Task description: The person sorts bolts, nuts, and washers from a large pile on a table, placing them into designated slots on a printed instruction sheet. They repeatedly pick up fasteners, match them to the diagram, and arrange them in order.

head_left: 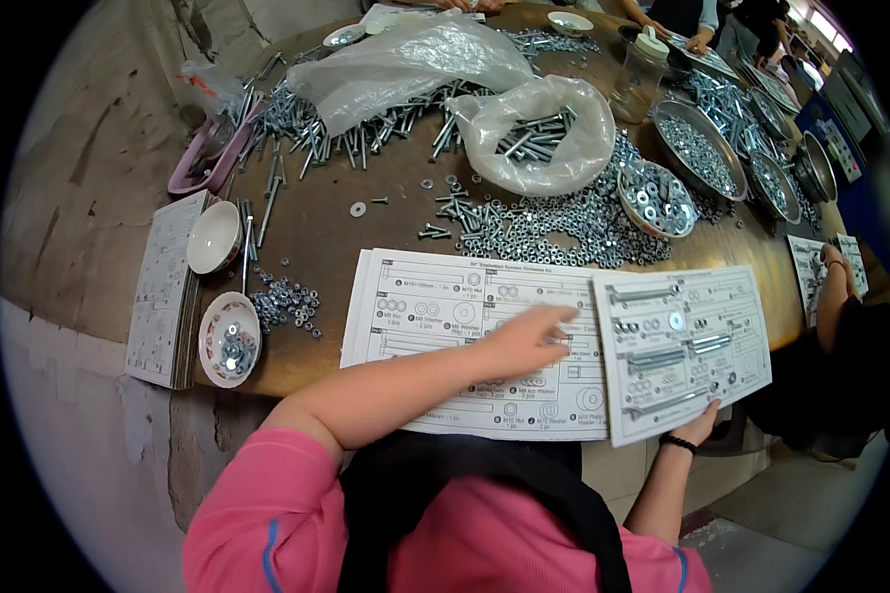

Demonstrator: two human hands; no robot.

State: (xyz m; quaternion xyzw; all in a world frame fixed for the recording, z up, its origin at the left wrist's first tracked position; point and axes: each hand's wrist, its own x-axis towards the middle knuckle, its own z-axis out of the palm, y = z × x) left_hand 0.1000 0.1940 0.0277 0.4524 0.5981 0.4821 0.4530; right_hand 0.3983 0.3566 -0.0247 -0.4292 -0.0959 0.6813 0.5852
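My right hand (699, 425) grips the lower edge of a white printed hardware card (618, 420), tilted above the table's front edge at right. Long bolts (655, 361), nuts and a round washer (676, 321) lie on its face. My left hand (529, 343) reaches across a flat stack of similar printed cards (445, 417) in front of me. Its fingers are stretched out and apart, slightly blurred, pointing toward the held card, with nothing seen in them. Loose nuts (534, 237) spread just beyond the stack.
Bolts (396, 127) lie heaped under a plastic sheet (415, 59). An open plastic bag (485, 163) holds more bolts. Bowls of washers (653, 227) and nuts (697, 148) stand right. At left are bowls (215, 237) and a card pile (163, 287). Other people's hands (836, 272) work nearby.
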